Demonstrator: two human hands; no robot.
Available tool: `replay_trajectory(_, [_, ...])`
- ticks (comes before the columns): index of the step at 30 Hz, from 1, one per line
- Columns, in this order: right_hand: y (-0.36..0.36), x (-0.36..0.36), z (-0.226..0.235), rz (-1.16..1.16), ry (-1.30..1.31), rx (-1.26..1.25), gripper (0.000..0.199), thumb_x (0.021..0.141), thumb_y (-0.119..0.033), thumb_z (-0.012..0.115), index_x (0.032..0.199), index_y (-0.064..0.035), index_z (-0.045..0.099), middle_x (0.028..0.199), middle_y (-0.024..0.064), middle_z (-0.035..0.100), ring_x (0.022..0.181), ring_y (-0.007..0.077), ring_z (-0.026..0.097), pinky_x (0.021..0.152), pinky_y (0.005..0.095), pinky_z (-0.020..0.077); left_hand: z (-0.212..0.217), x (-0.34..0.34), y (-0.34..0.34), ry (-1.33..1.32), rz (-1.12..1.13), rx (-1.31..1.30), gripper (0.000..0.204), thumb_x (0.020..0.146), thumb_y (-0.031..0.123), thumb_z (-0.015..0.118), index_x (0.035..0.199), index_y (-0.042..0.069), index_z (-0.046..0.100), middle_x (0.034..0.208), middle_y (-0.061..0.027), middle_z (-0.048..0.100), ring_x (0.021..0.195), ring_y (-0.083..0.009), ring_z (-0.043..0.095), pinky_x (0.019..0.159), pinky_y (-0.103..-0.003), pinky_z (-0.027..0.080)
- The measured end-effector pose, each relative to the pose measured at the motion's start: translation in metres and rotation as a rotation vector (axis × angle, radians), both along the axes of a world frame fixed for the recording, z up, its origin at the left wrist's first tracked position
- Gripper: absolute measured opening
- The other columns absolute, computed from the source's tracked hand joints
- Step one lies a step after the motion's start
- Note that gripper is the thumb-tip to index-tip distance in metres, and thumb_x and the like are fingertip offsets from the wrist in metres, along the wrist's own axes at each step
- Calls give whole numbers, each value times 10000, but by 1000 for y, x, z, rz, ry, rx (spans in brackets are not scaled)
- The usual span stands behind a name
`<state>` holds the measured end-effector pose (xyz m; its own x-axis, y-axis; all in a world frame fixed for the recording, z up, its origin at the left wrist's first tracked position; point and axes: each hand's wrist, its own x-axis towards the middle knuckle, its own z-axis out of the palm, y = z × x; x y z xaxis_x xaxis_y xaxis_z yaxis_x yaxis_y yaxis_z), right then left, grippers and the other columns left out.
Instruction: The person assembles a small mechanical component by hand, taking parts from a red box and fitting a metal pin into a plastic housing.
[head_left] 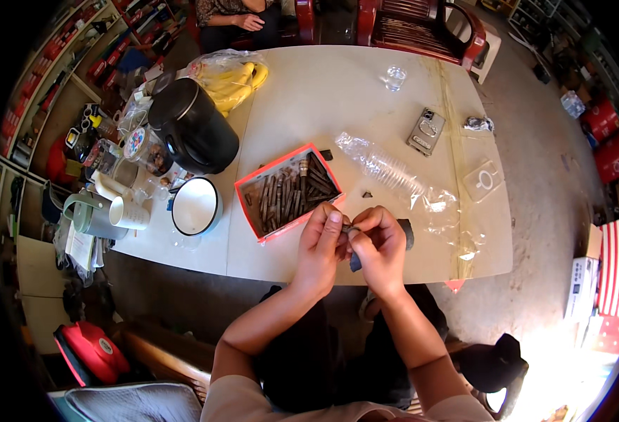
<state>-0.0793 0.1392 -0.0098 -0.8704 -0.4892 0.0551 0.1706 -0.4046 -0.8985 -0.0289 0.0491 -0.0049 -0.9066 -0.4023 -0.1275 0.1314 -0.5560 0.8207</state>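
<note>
My left hand (321, 239) and my right hand (380, 246) meet near the table's front edge. Thumbs and fingers of both pinch one small dark piece (346, 228), mostly hidden by the fingertips. Its kind is not clear. Just left of them lies an open orange-red box (259, 228) full of dark, slender rod-like pieces (286, 195), one with a lighter banded end. Beneath my hands a dark grey thing (408, 235), perhaps a cloth, shows in part. A tiny dark bit (367, 195) lies just beyond my right hand.
A clear crumpled plastic bottle (380, 165) and a phone (426, 131) lie right of the box. Left stand a white bowl (195, 206), a cup (128, 213), a black kettle-like pot (190, 126) and bagged bananas (235, 84). A glass (395, 78) stands farther back; a person (242, 21) sits beyond.
</note>
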Motion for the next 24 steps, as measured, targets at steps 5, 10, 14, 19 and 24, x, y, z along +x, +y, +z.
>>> replay_trajectory(5, [-1, 3, 6, 3, 8, 1, 124, 789, 79, 507, 776, -25, 442, 783, 50, 509, 596, 97, 518, 515, 225, 457, -4, 1, 1, 13, 12, -44, 216, 983, 277, 414, 840, 116, 426, 644, 52, 411, 521, -21, 360, 464, -171, 296])
replay_trajectory(10, [3, -3, -3, 19, 1, -43, 109, 796, 81, 533, 817, -3, 467, 826, 56, 544, 674, 93, 576, 556, 224, 495, -3, 0, 2, 14, -22, 11, 218, 982, 273, 417, 834, 112, 410, 671, 41, 418, 530, -33, 381, 465, -177, 320])
replay_trajectory(14, [2, 0, 4, 35, 11, -15, 122, 799, 85, 530, 807, -12, 458, 810, 53, 545, 665, 87, 563, 568, 220, 486, -5, 1, 0, 34, 13, -31, 207, 983, 265, 416, 840, 115, 409, 682, 44, 416, 549, -31, 388, 471, -180, 312])
replay_trajectory(19, [5, -1, 1, 38, -37, -32, 125, 797, 85, 528, 806, -14, 451, 829, 50, 532, 641, 74, 540, 568, 216, 470, -4, 1, 5, 44, 26, -35, 221, 981, 273, 421, 830, 111, 426, 690, 42, 436, 522, -19, 371, 456, -174, 313])
replay_trajectory(24, [2, -2, -5, 23, 9, -25, 124, 799, 83, 526, 810, -13, 448, 824, 44, 526, 662, 68, 541, 562, 212, 467, -4, 0, 3, 50, 18, -15, 217, 980, 275, 424, 840, 110, 436, 735, 51, 467, 542, 2, 344, 468, -164, 273])
